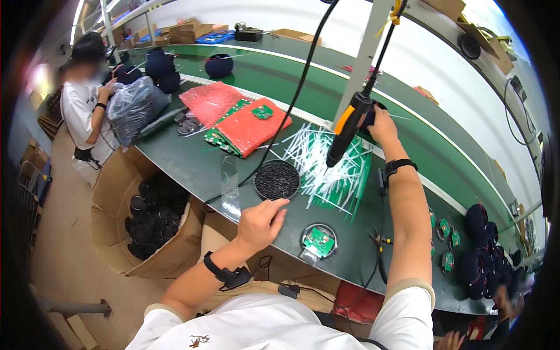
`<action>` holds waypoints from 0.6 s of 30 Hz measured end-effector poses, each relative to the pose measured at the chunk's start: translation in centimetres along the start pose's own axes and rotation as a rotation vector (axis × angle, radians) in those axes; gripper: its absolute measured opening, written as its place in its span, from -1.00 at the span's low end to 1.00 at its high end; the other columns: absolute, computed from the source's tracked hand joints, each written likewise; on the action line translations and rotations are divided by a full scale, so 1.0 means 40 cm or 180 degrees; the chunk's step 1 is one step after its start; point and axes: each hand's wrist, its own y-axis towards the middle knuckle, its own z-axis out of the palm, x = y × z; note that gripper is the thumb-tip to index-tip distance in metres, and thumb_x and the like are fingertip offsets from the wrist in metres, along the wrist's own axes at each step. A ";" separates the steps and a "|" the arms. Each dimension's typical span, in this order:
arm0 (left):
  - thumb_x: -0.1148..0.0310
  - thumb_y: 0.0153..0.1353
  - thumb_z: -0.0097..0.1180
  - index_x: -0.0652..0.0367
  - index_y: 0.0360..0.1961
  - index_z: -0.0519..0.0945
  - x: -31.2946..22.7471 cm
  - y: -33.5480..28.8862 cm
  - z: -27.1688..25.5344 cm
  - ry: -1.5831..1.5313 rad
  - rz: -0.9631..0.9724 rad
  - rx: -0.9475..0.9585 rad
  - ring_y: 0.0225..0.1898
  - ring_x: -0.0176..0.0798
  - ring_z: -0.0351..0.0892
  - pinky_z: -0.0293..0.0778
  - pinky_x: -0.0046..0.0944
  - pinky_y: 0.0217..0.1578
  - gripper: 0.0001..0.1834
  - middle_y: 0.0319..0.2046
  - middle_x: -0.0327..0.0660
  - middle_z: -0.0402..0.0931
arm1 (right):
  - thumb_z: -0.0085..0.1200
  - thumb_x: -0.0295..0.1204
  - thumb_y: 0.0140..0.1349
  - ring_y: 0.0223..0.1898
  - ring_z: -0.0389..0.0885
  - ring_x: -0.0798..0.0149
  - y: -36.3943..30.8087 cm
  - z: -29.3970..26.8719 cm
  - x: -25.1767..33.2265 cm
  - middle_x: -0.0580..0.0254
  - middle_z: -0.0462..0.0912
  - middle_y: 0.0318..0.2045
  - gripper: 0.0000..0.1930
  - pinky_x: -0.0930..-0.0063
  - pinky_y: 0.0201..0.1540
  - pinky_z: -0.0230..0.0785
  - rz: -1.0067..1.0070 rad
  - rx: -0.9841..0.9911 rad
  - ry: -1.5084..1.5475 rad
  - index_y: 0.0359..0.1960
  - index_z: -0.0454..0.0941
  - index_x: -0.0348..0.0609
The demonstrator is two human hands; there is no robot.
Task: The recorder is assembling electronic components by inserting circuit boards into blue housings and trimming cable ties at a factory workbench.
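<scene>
My right hand (pixel 382 126) reaches to the far side of the bench, beside a hanging black and orange electric screwdriver (pixel 350 128). Its fingers close on a dark blue round piece (pixel 367 119), partly hidden behind the screwdriver. My left hand (pixel 260 224) is closed above the near bench edge, thumb against the curled fingers; whatever they may hold is hidden. Just beyond it stands a round dish (pixel 255 185) heaped with small black screws. A round housing with a green circuit board (pixel 319 241) lies to its right. White and green strips (pixel 318 169) are spread below the screwdriver.
Red bubble wrap (pixel 254 125) and circuit boards lie at the back left. A carton (pixel 122 256) of black parts stands below the bench. Dark blue round pieces (pixel 481 251) crowd the right, near another person's hands (pixel 507 304). A co-worker (pixel 87 105) handles a plastic bag (pixel 137 108).
</scene>
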 end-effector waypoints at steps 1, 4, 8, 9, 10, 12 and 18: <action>0.56 0.19 0.32 0.12 -0.04 0.70 0.001 0.001 -0.001 0.0035 -0.0009 -0.0006 -0.58 -0.10 0.54 0.43 -0.17 -0.52 -0.71 -0.49 -0.12 0.56 | 0.42 -0.48 0.10 0.19 0.61 -0.17 0.002 -0.002 0.003 -0.04 0.53 0.20 -0.33 0.06 0.24 0.51 0.0249 0.0178 -0.0239 0.28 0.43 -0.10; 0.57 0.19 0.32 0.12 -0.04 0.70 0.005 0.001 0.001 -0.0031 0.0000 0.0040 -0.59 -0.10 0.53 0.43 -0.17 -0.53 -0.71 -0.50 -0.12 0.55 | 0.46 -0.49 0.05 0.06 0.66 -0.18 -0.035 -0.019 0.006 -0.01 0.56 0.03 -0.45 0.04 0.12 0.57 0.0266 -0.0106 -0.0139 0.12 0.52 -0.10; 0.56 0.18 0.33 0.12 -0.05 0.71 0.012 -0.008 0.004 -0.0139 -0.0029 0.0105 -0.59 -0.14 0.55 0.44 -0.18 -0.54 -0.71 -0.49 -0.15 0.57 | 0.51 -0.48 -0.02 -0.02 0.66 -0.19 -0.180 -0.104 -0.011 -0.01 0.58 -0.06 -0.45 0.02 0.00 0.54 -0.0331 -0.0414 0.0155 0.02 0.52 -0.13; 0.54 0.18 0.34 0.11 -0.06 0.70 0.010 -0.006 -0.002 -0.0188 -0.0131 0.0216 -0.58 -0.13 0.59 0.47 -0.16 -0.53 -0.72 -0.48 -0.17 0.58 | 0.51 -0.48 -0.02 -0.02 0.66 -0.19 -0.233 -0.137 -0.012 -0.01 0.58 -0.06 -0.45 0.02 0.00 0.54 -0.0255 -0.0347 0.0093 0.02 0.52 -0.13; 0.55 0.17 0.34 0.12 -0.07 0.71 0.004 -0.001 -0.011 -0.0342 -0.0059 0.0205 -0.60 -0.18 0.57 0.45 -0.22 -0.54 -0.71 -0.50 -0.18 0.56 | 0.51 -0.49 -0.04 -0.05 0.65 -0.17 -0.291 -0.172 -0.009 0.00 0.58 -0.08 -0.45 0.02 -0.02 0.54 -0.0528 -0.0401 0.0281 0.02 0.53 -0.14; 0.57 0.20 0.32 0.13 -0.07 0.72 -0.021 0.025 -0.046 -0.0863 -0.0230 0.0240 -0.60 -0.36 0.49 0.40 -0.34 -0.54 -0.74 -0.50 -0.24 0.56 | 0.51 -0.50 -0.05 -0.07 0.65 -0.16 -0.407 -0.250 0.006 0.02 0.59 -0.09 -0.45 0.03 -0.04 0.53 -0.0750 -0.0433 0.0439 0.01 0.53 -0.14; 0.49 0.22 0.33 0.32 0.19 0.51 -0.174 0.229 -0.297 -0.2393 0.1018 -0.0618 -0.25 -0.24 0.57 0.43 -0.37 -0.28 -0.50 -0.15 -0.07 0.60 | 0.47 -0.56 -0.02 -0.20 0.66 -0.02 -0.626 -0.354 0.060 0.06 0.60 -0.11 -0.49 0.18 -0.13 0.53 -0.0383 0.0411 0.0581 0.03 0.57 -0.15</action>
